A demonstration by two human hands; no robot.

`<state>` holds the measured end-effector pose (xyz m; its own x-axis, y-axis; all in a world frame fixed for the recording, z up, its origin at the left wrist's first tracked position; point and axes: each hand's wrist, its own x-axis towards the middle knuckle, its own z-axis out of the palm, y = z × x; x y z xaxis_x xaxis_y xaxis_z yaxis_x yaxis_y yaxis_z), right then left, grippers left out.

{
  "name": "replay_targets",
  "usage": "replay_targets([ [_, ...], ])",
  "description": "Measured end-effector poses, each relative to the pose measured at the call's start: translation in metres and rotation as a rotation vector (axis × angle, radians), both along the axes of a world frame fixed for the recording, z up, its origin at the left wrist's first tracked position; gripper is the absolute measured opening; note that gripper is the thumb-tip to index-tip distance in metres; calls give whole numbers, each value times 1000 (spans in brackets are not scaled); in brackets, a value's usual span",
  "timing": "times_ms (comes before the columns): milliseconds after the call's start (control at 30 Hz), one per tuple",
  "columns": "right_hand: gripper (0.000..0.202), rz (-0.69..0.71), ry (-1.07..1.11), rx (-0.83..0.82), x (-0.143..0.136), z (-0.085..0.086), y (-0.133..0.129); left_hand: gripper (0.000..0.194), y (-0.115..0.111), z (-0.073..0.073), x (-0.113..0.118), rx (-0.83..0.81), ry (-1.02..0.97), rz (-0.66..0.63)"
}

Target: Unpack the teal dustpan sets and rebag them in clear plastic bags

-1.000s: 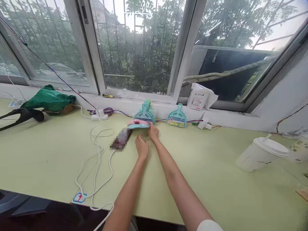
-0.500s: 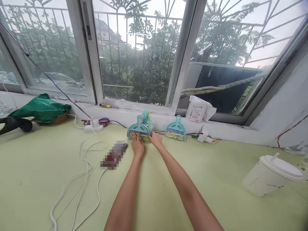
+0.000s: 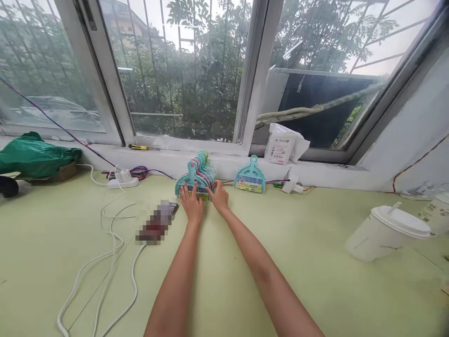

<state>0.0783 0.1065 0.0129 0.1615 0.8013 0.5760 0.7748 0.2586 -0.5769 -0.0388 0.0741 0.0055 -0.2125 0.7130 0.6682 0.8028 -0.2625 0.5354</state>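
One stack of dustpan-and-brush sets (image 3: 192, 175), teal at the front, stands at the far side of the desk (image 3: 273, 257), before the low wall (image 3: 225, 164) under the window. It lies straight ahead of the fingers. Its long axis runs front to back, away from the hands toward the wall and slightly to the right; the sets stand near upright, handles up, broad edges down. The left hand (image 3: 191, 206) is at the front face: its fingers are spread over the printed label and point toward the handle. The right hand (image 3: 219, 195) is at the lower right edge, fingers bent; whether they pinch a set or only bear on the side cannot be told. Neither hand is clearly nearer: the left covers the face, the right flanks it. A single set (image 3: 250, 180) stands apart to the right, near the wall, closer to the right hand than to the left.
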Motion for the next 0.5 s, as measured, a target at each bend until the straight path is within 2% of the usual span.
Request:
replay_targets([
  [100, 40, -15, 39, 31, 10, 1, 1, 68, -1, 1, 1, 5, 22, -10],
  [167, 38, -94, 68, 65, 32, 0, 2, 69, 0, 2, 2, 7, 29, -15],
  [267, 36, -356, 125, 108, 89, -6, 3, 70, 0, 2, 3, 7, 40, -17],
  [367, 42, -705, 303, 14, 156, -14, 4, 69, 1, 3, 4, 21, 40, -8],
  [400, 44, -756, 341, -21, 176, -16, 5, 69, 1, 3, 4, 27, 42, -4],
  [500, 42, -659, 378, -163, 212, -21, 11, 65, 1, 3, 5, 39, 51, -9],
])
